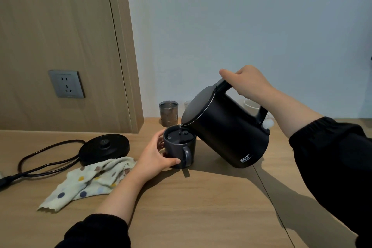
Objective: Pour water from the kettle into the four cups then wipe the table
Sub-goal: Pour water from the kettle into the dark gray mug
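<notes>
My right hand (247, 84) grips the handle of a black kettle (227, 129), which is tilted left with its spout over a dark grey mug (190, 143). A thin stream of water runs into the mug. My left hand (155, 157) wraps around the mug's left side on the wooden table (201, 207). Behind the mug stands a glass cup (168, 113) with water in it. A white cup (251, 105) shows partly behind the kettle, and another clear cup (187, 103) peeks out by the lid. A dotted cloth (88, 181) lies crumpled at the left.
The kettle's round black base (104, 148) sits at the left with its cord (40, 163) looping toward the table's left edge. A wall socket (66, 84) is on the wooden panel behind. A pale wall rises behind the cups.
</notes>
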The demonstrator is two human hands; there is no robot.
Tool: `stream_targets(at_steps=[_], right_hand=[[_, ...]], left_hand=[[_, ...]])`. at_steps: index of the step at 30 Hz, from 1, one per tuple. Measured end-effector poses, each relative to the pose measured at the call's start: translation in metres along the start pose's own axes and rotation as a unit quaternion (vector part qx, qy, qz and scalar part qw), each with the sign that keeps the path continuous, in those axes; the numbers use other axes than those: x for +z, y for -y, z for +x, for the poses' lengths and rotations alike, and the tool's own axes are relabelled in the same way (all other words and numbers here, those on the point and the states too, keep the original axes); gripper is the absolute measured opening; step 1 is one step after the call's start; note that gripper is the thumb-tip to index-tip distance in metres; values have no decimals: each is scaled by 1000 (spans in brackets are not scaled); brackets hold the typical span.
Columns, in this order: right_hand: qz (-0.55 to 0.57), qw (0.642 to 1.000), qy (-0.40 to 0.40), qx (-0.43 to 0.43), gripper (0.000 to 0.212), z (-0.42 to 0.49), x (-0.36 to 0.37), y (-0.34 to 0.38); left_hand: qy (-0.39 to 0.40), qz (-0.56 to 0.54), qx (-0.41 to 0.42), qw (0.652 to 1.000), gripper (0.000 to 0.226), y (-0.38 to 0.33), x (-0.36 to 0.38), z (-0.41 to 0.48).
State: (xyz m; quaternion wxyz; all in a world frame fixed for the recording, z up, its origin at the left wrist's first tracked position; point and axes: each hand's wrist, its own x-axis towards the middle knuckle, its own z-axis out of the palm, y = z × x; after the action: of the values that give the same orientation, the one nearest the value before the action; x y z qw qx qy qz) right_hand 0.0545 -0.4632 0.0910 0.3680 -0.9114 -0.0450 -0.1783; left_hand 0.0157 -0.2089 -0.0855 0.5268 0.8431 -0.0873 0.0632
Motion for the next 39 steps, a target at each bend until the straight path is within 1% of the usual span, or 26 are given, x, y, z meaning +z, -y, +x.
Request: stream_targets(at_steps=[6, 10, 15, 20, 25, 28, 33, 39], right_hand=[[66, 997, -26, 15, 50, -8, -4, -18], [142, 987, -58, 46, 49, -14, -10, -39], [236, 960, -114, 101, 46, -29, -9, -72], [318, 927, -141, 138, 43, -38, -7, -104], [354, 910, -143, 161, 41, -43, -8, -120], [354, 911, -147, 154, 44, -47, -6, -127], [345, 914, -155, 147, 42, -47, -4, -132], [346, 915, -160, 129, 45, -47, -2, -134]], left_hand=[[-1, 3, -2, 1000, 89, -2, 1, -1], [5, -3, 3, 1000, 86, -3, 3, -3], [6, -47, -14, 999, 84, -4, 6, -3], [-9, -56, -16, 998, 85, -6, 10, -1], [-8, -43, -7, 999, 88, -7, 11, 5], [-3, -41, -9, 999, 94, -9, 7, 8], [14, -23, -7, 1000, 97, -10, 5, 12], [9, -30, 5, 1000, 87, -12, 11, 12]])
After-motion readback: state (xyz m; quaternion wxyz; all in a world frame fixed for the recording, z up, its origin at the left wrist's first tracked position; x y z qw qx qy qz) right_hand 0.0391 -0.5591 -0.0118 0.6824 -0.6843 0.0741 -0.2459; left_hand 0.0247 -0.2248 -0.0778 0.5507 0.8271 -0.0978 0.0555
